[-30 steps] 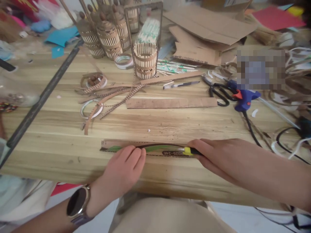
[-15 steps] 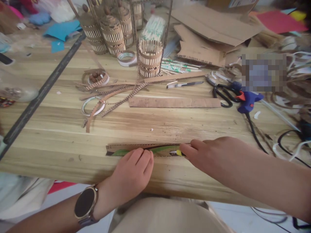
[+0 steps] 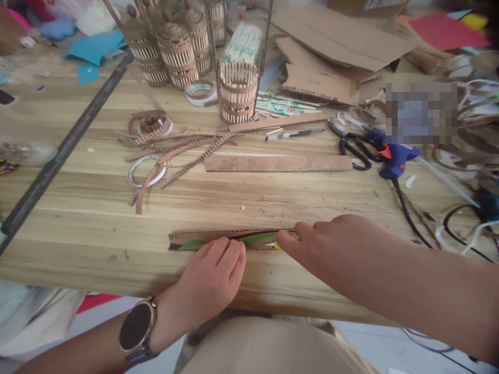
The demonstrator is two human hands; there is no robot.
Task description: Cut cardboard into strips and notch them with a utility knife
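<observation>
Near the table's front edge lies a narrow cardboard strip (image 3: pixel 180 239) with green print, between two long cut edges. My left hand (image 3: pixel 216 270) presses on its middle with curled fingers, the fingertips hidden. At the strip's right part, my right hand (image 3: pixel 323 244) is closed around a yellow tool (image 3: pixel 277 245) with a pale, blade-like tip. It looks like a craft knife, though most of it is hidden by the fingers. The tip rests against the strip, a short way right of my left fingers. Farther back lies a plain cardboard strip (image 3: pixel 278 163).
Behind are tape rolls (image 3: pixel 200 93), thin corrugated strips (image 3: pixel 191 148), a matchstick-like basket (image 3: pixel 238 98), a pen (image 3: pixel 296 135), black-handled scissors (image 3: pixel 354 150) and a blue glue gun (image 3: pixel 397 158) with its cord. A long dark bar (image 3: pixel 66 143) crosses the left side. Cardboard sheets (image 3: pixel 343 31) lie at the back.
My right hand has slid left along the strip together with the yellow tool, nearer to my left hand. My left hand and the strip stay in place.
</observation>
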